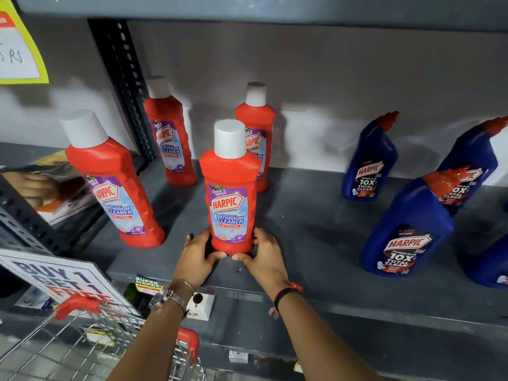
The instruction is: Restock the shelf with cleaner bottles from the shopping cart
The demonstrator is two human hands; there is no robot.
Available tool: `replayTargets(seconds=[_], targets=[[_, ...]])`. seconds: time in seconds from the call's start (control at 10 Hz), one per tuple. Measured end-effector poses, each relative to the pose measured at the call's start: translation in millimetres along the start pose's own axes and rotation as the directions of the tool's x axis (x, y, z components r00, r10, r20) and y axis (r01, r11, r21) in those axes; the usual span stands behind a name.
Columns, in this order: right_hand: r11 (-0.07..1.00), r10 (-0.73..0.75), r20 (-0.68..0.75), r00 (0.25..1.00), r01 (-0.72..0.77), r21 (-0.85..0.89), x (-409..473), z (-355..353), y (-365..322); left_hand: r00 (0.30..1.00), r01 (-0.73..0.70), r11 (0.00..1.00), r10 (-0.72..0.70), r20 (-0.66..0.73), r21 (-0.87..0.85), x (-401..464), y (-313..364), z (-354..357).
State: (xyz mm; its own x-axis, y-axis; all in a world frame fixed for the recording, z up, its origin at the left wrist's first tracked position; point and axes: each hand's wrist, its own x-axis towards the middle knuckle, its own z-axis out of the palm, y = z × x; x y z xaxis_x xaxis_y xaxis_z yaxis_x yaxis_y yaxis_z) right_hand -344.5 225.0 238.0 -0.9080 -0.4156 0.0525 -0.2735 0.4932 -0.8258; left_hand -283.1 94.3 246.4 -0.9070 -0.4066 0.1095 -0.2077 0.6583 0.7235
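We observe a red bottle [230,188] standing upright near the front edge of the grey shelf [316,243]. Its label reads "HARPIC", "THICK & FRESH", "BATHROOM CLEANER" and "10X"; the cap is white. Both hands grasp its base: the left hand [196,257] cups the left side, the right hand [264,257] the right side, thumbs meeting in front. The left wrist bears a watch [165,298] and a thin bracelet; the right wrist bears a dark and red band [286,294].

Three further red bottles with the same labelling stand on the shelf: one at front left [110,180], leaning in the wide-angle view, one at rear left [169,133] beside the perforated upright [123,86], and one directly behind the held bottle [257,133], partly hidden by it.

To the right we note blue bottles with red angled caps, labelled "HARPIC", "POWER PLUS", "10X TOTAL CLEAN": one at the rear [369,158], one at the front [409,226], another behind it [472,160].

Open shelf surface lies between the red and blue groups.

A sign [60,276] at lower left reads "BUY 1 GET 1 FREE". A shelf-edge tag [148,283] reads "SUPER MARKET". A yellow-edged card [19,42] hangs at upper left; its handwriting is illegible.

The wire shopping cart [82,347], with red corner pieces, sits below the shelf edge; its contents are not discernible.
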Motion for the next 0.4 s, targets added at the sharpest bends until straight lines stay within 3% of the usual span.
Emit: replayTargets(seconds=[0.3,0.4], targets=[[0.999,-0.014,0.026,1.0,0.014,0.035,-4.9,-6.6,-3.6,0.999,0.035,0.999,-0.035,-0.013,0.018,-5.3,1.5,4.5],[0.981,-0.025,-0.143,0.989,0.052,0.188,-26.0,-27.2,1.6,0.977,0.075,0.997,-0.07,-0.201,0.016,-26.2,-6.4,16.2]])
